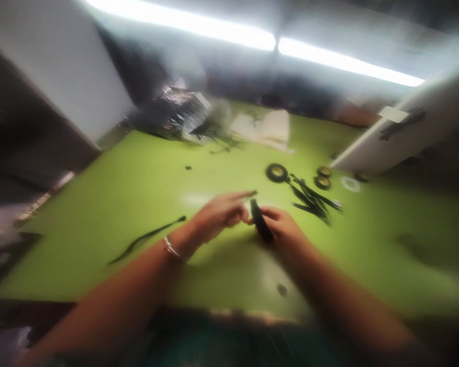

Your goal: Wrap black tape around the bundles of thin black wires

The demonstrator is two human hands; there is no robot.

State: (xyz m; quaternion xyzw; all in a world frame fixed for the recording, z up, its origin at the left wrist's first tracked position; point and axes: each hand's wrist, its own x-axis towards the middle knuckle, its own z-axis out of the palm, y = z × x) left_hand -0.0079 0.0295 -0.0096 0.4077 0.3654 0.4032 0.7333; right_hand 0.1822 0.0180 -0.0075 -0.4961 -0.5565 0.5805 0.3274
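Black roll point(261, 223), edge-on, long axis tilted up-L, R hand point(283, 227) fingers clamped on it, L hand point(222, 211) fingers unclear (blur)

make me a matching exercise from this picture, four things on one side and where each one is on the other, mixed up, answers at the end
1. curved black roll
2. thin black strap
3. flat white ring
4. crinkled shiny plastic

a. right of two small black-and-yellow rolls
b. far left of the green table
c. in the right hand
d. near the silvery bracelet

Pairs: 1-c, 2-d, 3-a, 4-b
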